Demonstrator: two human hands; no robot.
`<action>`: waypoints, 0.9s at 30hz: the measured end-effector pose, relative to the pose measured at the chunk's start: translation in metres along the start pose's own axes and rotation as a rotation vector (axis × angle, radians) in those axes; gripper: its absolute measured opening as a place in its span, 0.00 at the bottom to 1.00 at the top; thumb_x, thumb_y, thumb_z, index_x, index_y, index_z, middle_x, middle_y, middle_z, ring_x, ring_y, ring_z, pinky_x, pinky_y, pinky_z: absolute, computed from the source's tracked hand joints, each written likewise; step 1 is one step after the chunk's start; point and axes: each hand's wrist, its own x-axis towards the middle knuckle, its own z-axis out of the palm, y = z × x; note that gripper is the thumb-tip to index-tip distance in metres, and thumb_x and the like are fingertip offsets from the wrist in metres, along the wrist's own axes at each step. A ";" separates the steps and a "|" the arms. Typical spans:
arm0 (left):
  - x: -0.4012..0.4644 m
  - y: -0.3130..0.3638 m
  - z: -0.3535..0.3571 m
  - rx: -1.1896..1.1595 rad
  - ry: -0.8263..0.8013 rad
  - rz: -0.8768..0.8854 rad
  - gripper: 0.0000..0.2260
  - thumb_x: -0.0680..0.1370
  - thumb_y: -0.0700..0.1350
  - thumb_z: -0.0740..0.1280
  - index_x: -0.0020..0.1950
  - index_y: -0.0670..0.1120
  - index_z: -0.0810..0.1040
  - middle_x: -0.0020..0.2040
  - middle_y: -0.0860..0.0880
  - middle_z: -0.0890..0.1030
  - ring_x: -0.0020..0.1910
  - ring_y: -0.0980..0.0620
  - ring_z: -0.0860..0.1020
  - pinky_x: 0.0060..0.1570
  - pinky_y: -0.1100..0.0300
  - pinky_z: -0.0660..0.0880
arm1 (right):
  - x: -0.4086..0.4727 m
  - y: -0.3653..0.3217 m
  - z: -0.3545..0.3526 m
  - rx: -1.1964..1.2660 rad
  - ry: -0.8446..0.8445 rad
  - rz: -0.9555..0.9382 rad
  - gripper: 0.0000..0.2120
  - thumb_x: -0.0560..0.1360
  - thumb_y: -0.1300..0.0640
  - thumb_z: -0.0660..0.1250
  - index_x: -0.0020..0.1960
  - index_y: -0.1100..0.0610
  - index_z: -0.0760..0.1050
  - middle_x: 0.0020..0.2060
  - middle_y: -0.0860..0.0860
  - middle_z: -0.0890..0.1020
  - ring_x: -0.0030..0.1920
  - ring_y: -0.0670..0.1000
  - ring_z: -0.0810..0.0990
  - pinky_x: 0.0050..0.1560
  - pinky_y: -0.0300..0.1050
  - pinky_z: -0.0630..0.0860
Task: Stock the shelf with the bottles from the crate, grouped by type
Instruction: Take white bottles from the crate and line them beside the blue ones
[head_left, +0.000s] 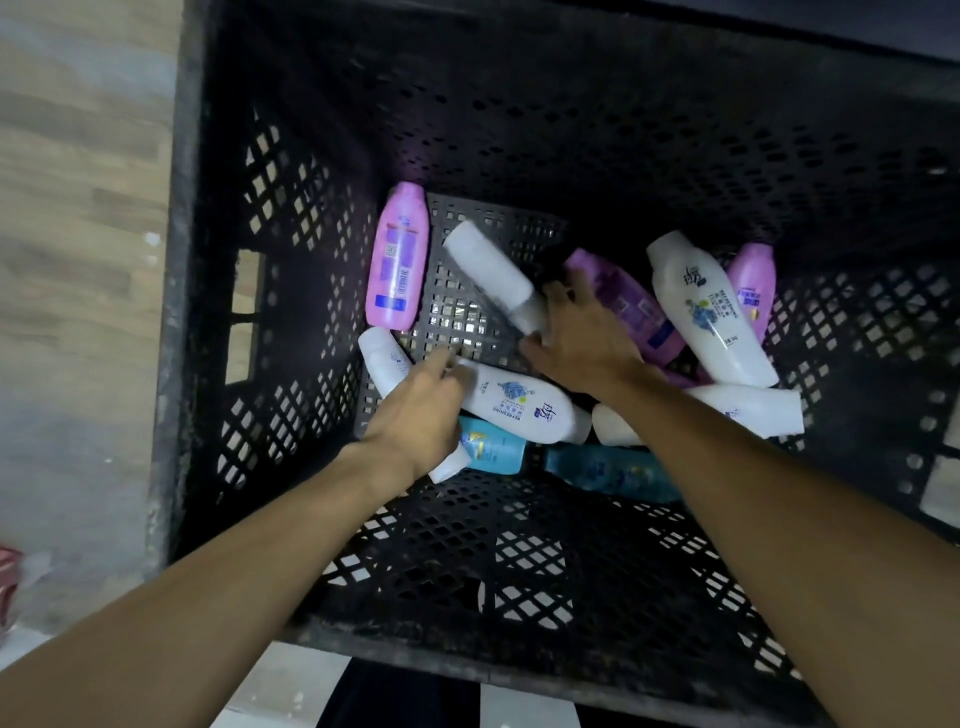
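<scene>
A deep black lattice crate holds several bottles lying flat: white, pink and teal ones. Both my arms reach down into it. My left hand lies over the neck end of a white bottle with a blue print, fingers apart and touching it. My right hand is spread at the cap end of a plain white bottle lying diagonally, with a purple-pink bottle just right of it. A pink bottle lies by the left wall. Two teal bottles lie nearest me.
More white bottles lie at the right and left, with another pink one against the right wall. The crate's walls rise high on all sides. Wood-look floor runs along the left. The shelf is out of view.
</scene>
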 end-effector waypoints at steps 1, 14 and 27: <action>0.006 0.001 0.001 0.026 0.018 0.015 0.22 0.73 0.31 0.64 0.66 0.42 0.70 0.66 0.45 0.66 0.62 0.44 0.71 0.57 0.54 0.74 | 0.000 0.001 -0.001 0.006 0.039 0.013 0.24 0.76 0.49 0.65 0.66 0.61 0.66 0.62 0.60 0.69 0.55 0.64 0.77 0.44 0.50 0.72; 0.058 0.015 0.029 0.667 -0.036 0.220 0.23 0.77 0.35 0.63 0.71 0.41 0.63 0.66 0.42 0.71 0.62 0.41 0.73 0.45 0.54 0.71 | 0.038 -0.032 0.001 -0.406 0.045 0.227 0.28 0.80 0.52 0.66 0.70 0.69 0.60 0.62 0.60 0.77 0.60 0.56 0.81 0.49 0.46 0.78; 0.009 0.033 -0.039 0.445 0.165 0.137 0.27 0.75 0.37 0.67 0.71 0.51 0.64 0.64 0.49 0.72 0.61 0.45 0.75 0.40 0.55 0.69 | -0.035 -0.015 -0.091 -0.120 0.049 0.193 0.42 0.63 0.49 0.80 0.66 0.62 0.60 0.59 0.61 0.75 0.57 0.65 0.78 0.45 0.51 0.69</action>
